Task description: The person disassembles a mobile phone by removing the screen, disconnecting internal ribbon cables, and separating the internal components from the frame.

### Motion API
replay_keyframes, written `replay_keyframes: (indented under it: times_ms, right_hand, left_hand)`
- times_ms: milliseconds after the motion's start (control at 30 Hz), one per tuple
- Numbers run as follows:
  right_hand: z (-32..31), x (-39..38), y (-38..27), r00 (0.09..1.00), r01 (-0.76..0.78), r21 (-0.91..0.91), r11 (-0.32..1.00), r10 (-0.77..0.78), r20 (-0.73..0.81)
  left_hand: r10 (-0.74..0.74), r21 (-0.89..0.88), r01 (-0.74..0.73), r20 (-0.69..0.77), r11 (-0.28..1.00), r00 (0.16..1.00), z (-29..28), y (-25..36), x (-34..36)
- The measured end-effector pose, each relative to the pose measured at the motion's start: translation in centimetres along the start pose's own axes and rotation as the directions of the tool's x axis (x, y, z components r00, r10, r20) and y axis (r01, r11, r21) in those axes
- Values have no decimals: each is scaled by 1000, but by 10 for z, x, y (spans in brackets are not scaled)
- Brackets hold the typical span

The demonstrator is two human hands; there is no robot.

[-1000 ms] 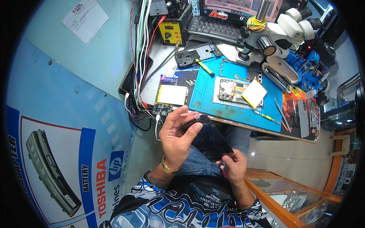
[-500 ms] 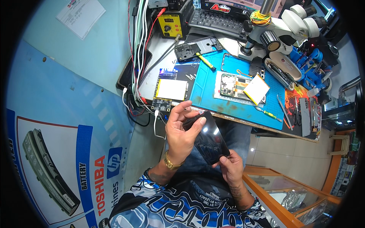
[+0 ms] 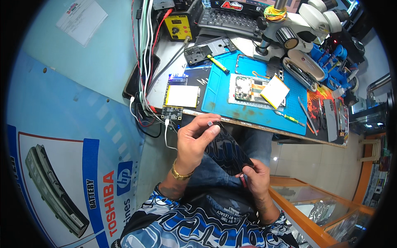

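Observation:
I hold a glossy black phone screen [image 3: 229,149] above my lap, in front of the bench. My left hand [image 3: 195,140] pinches its upper end between thumb and fingers. A small pale tab [image 3: 210,123] shows at that thumb tip. My right hand [image 3: 257,177] grips the lower end, thumb on top. Beside the right thumb is a small red and dark piece [image 3: 242,180] whose kind I cannot make out. The patterned shirt mirrors in the screen, which is tilted steeply. On the blue mat [image 3: 215,97] lies an opened phone [image 3: 250,89] with a white battery [image 3: 275,92] resting across it.
Beyond are a phone frame [image 3: 209,50], a yellow-handled screwdriver [image 3: 219,65], a microscope [image 3: 289,35] and a keyboard [image 3: 231,20]. A yellow-edged battery [image 3: 181,96] and a small circuit board [image 3: 172,112] with cables sit left. Tweezers [image 3: 306,111] lie right. A glass-topped cabinet [image 3: 302,196] stands nearby.
The screen has been tilted, its face turning from broad to a narrower, more edge-on view. My right hand has moved slightly right, and the red piece has come into sight beside it.

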State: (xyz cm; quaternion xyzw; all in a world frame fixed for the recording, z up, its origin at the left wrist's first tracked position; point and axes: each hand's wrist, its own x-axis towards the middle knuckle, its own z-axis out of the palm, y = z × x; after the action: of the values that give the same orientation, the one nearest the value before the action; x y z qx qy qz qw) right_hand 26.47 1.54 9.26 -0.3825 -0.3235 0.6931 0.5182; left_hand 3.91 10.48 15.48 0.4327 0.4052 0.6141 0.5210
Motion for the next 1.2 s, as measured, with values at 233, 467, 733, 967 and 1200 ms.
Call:
replay_keyframes:
  times_ms: [233, 467, 733, 967, 1200]
  right_hand:
    - [2, 1, -17, 998, 26, -165, 986, -36, -58]
    - [17, 35, -73, 536, 611, -791, -37, -716, 448]
    - [27, 43, -71, 475, 605, -746, -278, -626, 619]
    - [36, 30, -77, 629, 633, -773, 32, -603, 490]
    - [24, 61, -104, 862, 343, -782, 520, -506, 42]
  left_hand:
    - [7, -63, -9, -36, 998, 999, 0, -4, 1]
    - [0, -325, -39, -119, 945, 993, 39, -22, -20]
    - [-249, -482, 243, 53, 842, 967, 62, -19, -34]
    - [-250, -368, 244, 32, 897, 968, 45, -29, -32]
    - [-265, -242, 280, 90, 929, 960, 34, -27, -31]
